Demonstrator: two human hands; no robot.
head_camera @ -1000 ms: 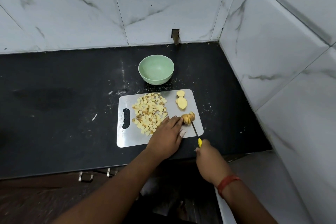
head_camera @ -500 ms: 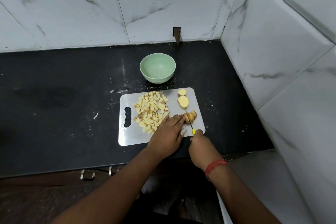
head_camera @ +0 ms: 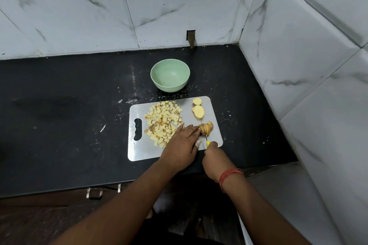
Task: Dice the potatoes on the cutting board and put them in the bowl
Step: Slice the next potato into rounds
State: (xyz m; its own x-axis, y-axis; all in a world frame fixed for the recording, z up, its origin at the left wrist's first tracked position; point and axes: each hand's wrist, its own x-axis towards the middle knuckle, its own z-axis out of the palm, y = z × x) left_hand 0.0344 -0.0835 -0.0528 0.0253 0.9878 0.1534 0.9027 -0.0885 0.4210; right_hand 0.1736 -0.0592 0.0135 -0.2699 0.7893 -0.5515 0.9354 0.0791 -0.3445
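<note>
While most of the dicing was behind me, nothing had gone into the bowl.

With my right hand curled round the yellow handle of the knife, I had its blade down in the potato piece near the right edge of the cutting board, and my left hand lay with fingers straight, the tips steadying that piece. Left of it a heap of diced potato covered the board's middle, and two cut halves waited by its far right corner, one beyond the other. Just past the board's far edge, toward the back of the desk, stood the green bowl, bare inside. I judged the cutting well over half done, with this piece, the two halves and the whole transfer left.
</note>
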